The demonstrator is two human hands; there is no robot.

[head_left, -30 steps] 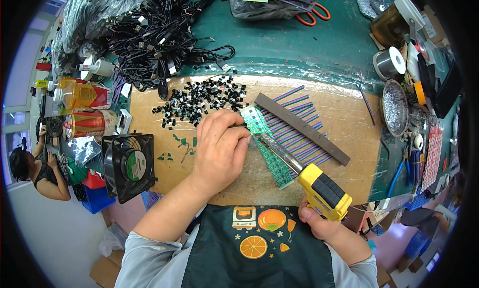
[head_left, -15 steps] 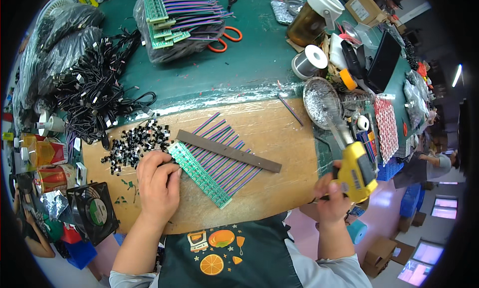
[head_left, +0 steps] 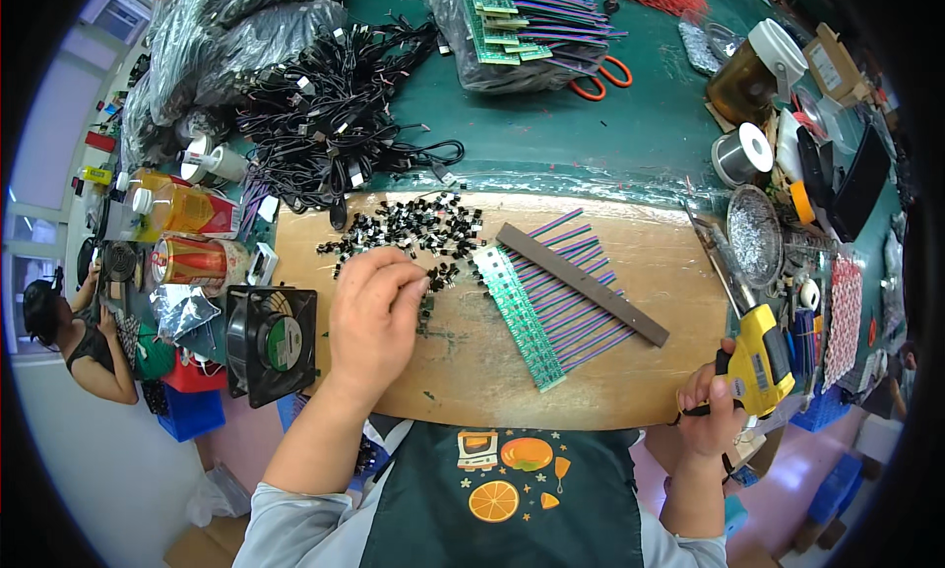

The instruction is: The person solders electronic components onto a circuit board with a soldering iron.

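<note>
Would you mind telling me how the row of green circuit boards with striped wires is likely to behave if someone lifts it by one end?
The row of green circuit boards looks thin and narrow, so it would probably sag. Its striped wires seem loose and floppy; the dark bar lying across them would likely slide off.

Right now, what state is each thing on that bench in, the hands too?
Left hand: fingertips pinched at the small black parts.
Small black parts: loose, scattered in a heap.
Right hand: closed around the yellow tool.
Yellow tool: held off the board's right edge.
Green circuit strip: flat, striped wires fanned out.
Dark bar: lying across the wires.
Black fan: blades look still.
Orange scissors: closed, lying flat.
</note>
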